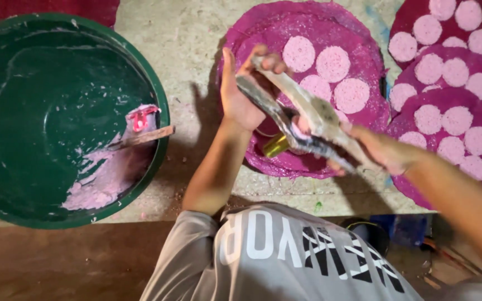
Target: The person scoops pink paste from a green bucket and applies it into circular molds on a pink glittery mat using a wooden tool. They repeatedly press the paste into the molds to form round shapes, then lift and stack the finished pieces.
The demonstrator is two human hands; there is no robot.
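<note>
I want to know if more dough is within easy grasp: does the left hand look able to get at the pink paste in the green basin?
Probably not at once: the left hand grips one handle of the hinged press. The paste lies uncovered in the basin on that side, with nothing between.

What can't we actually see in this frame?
- Head view: the press mouth and brass part are half hidden by the handles and right hand.
- Left hand: palm side hidden.
- Basin: left rim cut off.
- Top-right pink discs: cut by the edge.
</note>
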